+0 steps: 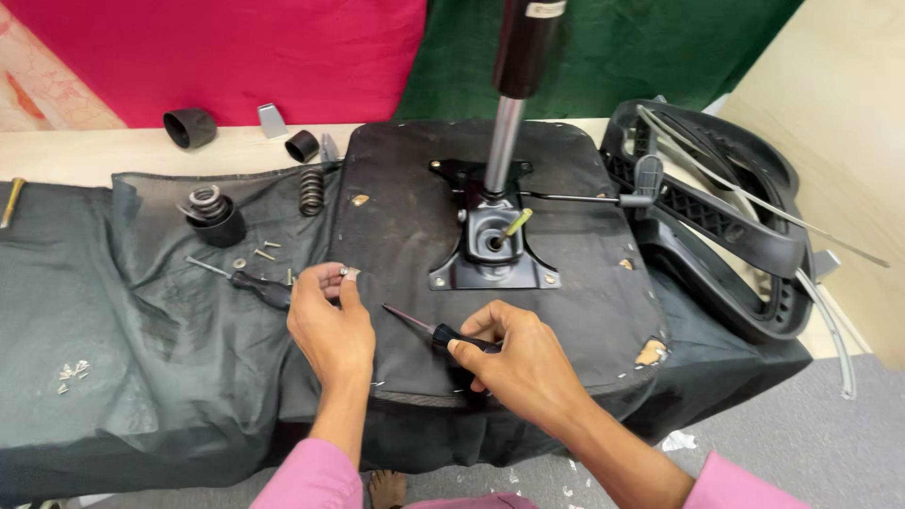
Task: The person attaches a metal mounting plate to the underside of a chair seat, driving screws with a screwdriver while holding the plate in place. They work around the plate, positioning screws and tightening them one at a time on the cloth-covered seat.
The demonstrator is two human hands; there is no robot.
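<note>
We have one view, from our head, looking steeply down and forward, close over the desk (57,155) edge.

My left hand (330,330) rests at the seat pad's (405,311) left edge, a screwdriver (250,282) just left of it; beyond my right hand (518,363), gripping another screwdriver (429,327), the bracket (490,254) sits on the pad.

Pink sleeves on both forearms; hands bare, no gloves.
</note>
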